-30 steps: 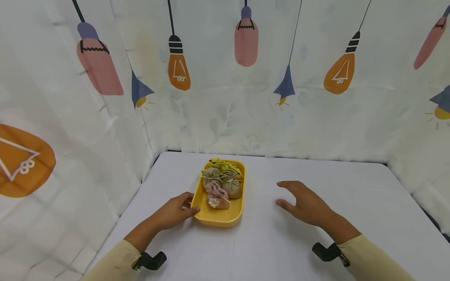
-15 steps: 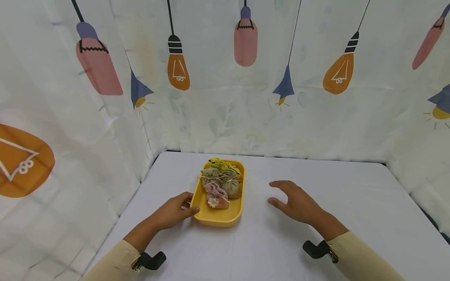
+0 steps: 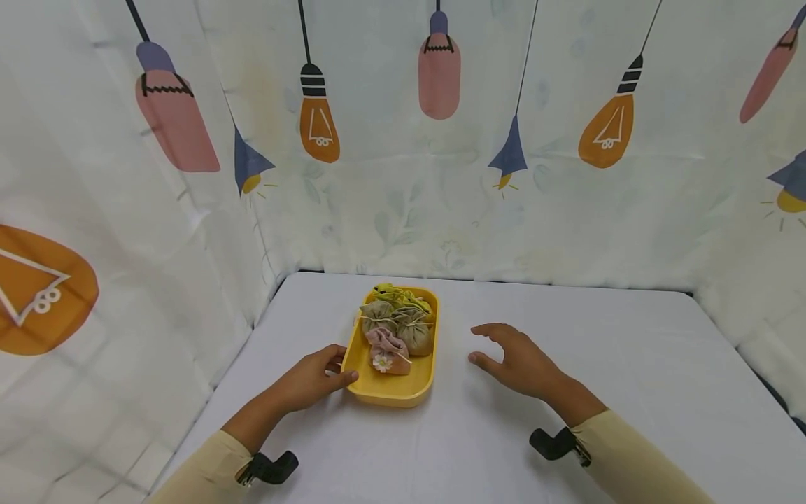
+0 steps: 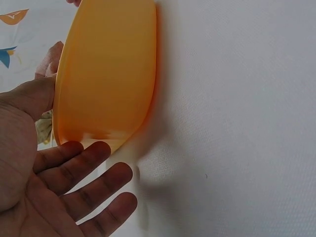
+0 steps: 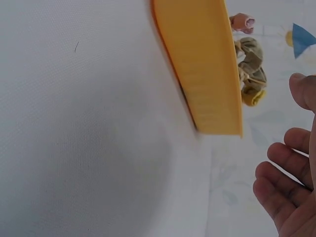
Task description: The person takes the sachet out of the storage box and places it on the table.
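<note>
A yellow plastic tray (image 3: 412,388) sits on the white table, left of the middle. Inside it, a pink drawstring pouch (image 3: 387,350) with a white flower lies in front of two beige drawstring pouches (image 3: 414,334), and bright yellow cloth (image 3: 403,297) fills the far end. My left hand (image 3: 315,378) grips the tray's near left corner, thumb over the rim and fingers along the outer wall, as the left wrist view shows. To the right of the tray, my right hand (image 3: 519,360) is held over the table, fingers loosely bent, thumb apart, holding nothing.
White cloth covers the table (image 3: 630,336). Behind and at both sides hang pale curtains (image 3: 409,196) printed with lamps and bulbs. Each wrist carries a small black camera mount (image 3: 273,467) near the beige sleeve.
My right hand has moved left, closer to the tray, its fingers keeping the same loose shape. The left hand, the tray and the pouches have stayed put.
</note>
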Motion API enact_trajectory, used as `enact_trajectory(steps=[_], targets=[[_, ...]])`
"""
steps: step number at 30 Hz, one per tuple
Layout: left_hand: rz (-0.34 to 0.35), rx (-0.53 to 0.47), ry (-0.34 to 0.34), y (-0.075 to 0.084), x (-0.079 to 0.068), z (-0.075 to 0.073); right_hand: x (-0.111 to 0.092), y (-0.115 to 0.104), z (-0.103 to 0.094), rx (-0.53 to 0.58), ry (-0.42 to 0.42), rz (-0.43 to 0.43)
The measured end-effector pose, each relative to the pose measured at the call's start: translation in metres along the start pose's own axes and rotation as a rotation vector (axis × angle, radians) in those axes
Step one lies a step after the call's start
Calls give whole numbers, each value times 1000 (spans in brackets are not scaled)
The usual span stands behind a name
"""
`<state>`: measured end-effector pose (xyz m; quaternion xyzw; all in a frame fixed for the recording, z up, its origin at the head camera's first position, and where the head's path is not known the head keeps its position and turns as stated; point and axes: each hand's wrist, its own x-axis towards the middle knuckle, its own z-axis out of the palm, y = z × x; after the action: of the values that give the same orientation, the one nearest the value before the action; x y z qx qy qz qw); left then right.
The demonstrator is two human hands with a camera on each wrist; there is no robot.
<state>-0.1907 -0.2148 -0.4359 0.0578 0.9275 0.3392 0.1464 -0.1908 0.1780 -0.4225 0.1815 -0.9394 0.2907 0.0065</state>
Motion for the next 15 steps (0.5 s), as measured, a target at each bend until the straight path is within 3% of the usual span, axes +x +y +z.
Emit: enact_trajectory(steps=[15], targets=[[-2, 7, 8, 0, 0, 0, 10, -11, 11, 5, -55, 9]])
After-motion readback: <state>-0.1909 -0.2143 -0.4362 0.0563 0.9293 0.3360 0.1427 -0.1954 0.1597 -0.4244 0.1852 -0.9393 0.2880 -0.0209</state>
